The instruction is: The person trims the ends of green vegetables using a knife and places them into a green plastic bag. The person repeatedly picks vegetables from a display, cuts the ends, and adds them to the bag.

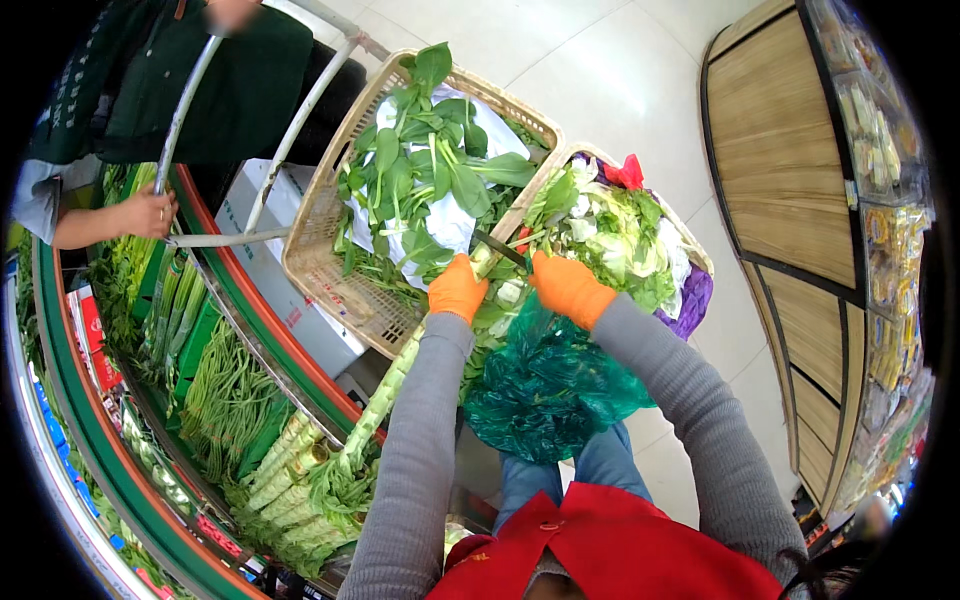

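Observation:
My left hand (457, 289), in an orange glove, grips a long celtuce stalk (386, 394) near its cut end. The stalk slants down to the lower left, its leafy top by the vegetable shelf. My right hand (568, 289), also gloved in orange, is closed around a knife, whose dark blade (501, 248) lies against or just beside the stalk's end; exact contact cannot be told. Below my right hand bulges a green plastic bag (559, 379). Ahead, a plastic basket (315, 259) holds loose leafy greens (427, 169) over white sheeting.
A second basket (679, 229) holds lettuce trimmings (619, 232) and a purple bag (690, 300). At left are a refrigerated shelf with celtuce (289, 480) and long beans (229, 394), and a person's hand (146, 214) by a metal cart frame (225, 240). Wood-panelled shelving (776, 157) stands right.

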`<state>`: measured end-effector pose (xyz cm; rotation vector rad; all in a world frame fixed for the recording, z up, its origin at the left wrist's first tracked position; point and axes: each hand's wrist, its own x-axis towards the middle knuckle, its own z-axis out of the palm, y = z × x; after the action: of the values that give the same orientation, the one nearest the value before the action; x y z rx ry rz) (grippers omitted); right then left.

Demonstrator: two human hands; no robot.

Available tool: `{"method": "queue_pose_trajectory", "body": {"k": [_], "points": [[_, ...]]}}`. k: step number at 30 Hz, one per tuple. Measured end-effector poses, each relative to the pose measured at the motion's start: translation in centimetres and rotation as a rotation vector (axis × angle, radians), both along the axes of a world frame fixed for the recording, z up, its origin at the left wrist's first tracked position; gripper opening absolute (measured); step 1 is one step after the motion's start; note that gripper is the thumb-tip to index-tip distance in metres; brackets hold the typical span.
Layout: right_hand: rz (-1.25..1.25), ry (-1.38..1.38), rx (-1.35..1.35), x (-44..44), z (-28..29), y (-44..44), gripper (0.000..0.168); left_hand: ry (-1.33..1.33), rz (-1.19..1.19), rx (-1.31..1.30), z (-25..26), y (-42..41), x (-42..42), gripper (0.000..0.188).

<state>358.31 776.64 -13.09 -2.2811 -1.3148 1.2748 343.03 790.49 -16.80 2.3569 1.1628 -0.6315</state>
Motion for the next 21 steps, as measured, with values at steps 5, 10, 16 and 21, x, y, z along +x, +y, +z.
{"method": "queue_pose_trajectory", "body": {"k": [5,10,16,21], "points": [[0.008,-0.128,0.002,-2.4,-1.4,3.1,0.021,-0.001,-0.012,0.019,-0.2,1.1,-0.3,0.045],[-0.143,-0.078,0.096,-5.4,-7.2,2.9,0.023,-0.036,0.036,-0.034,0.6,0.6,-0.5,0.044],[-0.310,0.046,0.118,-5.0,-6.5,2.1,0.028,-0.060,0.062,-0.124,2.9,1.8,0.0,0.048],[-0.590,0.419,0.286,-2.4,1.0,-3.4,0.059,-0.104,0.004,-0.154,11.0,-1.6,2.5,0.057]]}}
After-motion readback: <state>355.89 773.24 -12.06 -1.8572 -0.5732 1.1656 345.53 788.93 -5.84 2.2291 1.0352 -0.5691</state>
